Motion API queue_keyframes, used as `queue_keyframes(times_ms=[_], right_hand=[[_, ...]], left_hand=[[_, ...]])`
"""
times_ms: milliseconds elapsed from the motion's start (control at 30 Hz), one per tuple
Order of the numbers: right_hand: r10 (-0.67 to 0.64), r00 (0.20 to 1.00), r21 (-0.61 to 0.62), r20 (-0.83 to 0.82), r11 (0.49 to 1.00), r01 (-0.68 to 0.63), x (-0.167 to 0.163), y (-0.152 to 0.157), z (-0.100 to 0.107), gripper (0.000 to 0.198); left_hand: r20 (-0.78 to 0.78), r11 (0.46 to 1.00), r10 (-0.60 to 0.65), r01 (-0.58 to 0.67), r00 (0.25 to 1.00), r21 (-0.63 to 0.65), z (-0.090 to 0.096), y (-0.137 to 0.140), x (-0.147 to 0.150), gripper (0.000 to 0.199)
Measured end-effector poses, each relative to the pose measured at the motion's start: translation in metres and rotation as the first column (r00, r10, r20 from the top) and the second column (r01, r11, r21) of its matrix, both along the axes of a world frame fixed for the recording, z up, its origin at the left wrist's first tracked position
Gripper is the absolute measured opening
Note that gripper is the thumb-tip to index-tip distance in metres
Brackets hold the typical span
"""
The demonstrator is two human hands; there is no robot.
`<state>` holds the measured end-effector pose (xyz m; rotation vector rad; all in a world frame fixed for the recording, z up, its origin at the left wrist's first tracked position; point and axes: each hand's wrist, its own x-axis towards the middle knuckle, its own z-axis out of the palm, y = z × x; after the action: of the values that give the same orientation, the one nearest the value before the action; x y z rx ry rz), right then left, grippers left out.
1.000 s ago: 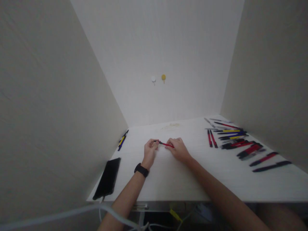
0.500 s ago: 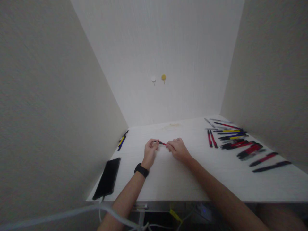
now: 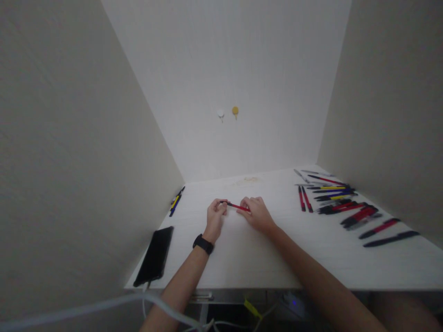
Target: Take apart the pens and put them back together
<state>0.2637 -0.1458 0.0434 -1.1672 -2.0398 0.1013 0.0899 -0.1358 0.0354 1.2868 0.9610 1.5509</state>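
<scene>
White tabletop (image 3: 256, 263), black phone (image 3: 154, 257) at left, few pens (image 3: 176, 203) beyond it, many pens (image 3: 360, 215) at right

Black phone (image 3: 154, 256) with white cable (image 3: 146, 286) — white hook (image 3: 220, 113) and yellow hook (image 3: 235, 110) on wall (image 3: 270, 92).

"What does the left arm (image 3: 183, 283) wear?"
"A black wristband (image 3: 203, 244) — broad, rather like a watch, any markings too small to read."
"And above it?"
"Bare, as far as it shows."
"The right arm (image 3: 311, 265)?"
"Bare too — the whole visible length."
"Hands?"
"Left hand (image 3: 215, 217) and right hand (image 3: 257, 214), both bare."
</scene>
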Motion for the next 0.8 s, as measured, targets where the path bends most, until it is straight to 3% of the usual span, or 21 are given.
queue_keyframes(times_ms=[200, 400, 600, 800], right_hand=[[0.054, 0.997, -0.041, 0.053, 0.998, -0.052, 0.0003, -0.0008, 0.0019, 0.025], [-0.029, 0.999, -0.007, 0.022, 1.000, 0.030, -0.0001, -0.0018, 0.0021, 0.020], [0.046, 0.996, -0.021, 0.080, 0.999, -0.045, -0.0001, -0.0011, 0.0009, 0.027], [-0.020, 1.000, 0.011, 0.015, 1.000, 0.019, -0.0008, -0.0013, 0.0002, 0.020]], left_hand=[[-0.007, 0.999, -0.035, 0.035, 0.999, 0.016, -0.0004, -0.0001, 0.0002, 0.023], [-0.003, 1.000, -0.028, 0.028, 1.000, -0.012, -0.0035, 0.0025, -0.0008, 0.022], [-0.007, 0.999, -0.037, 0.037, 0.999, 0.006, -0.0030, 0.0020, -0.0009, 0.023], [-0.022, 1.000, -0.026, 0.026, 0.999, -0.003, -0.0012, 0.0007, -0.0006, 0.022]])
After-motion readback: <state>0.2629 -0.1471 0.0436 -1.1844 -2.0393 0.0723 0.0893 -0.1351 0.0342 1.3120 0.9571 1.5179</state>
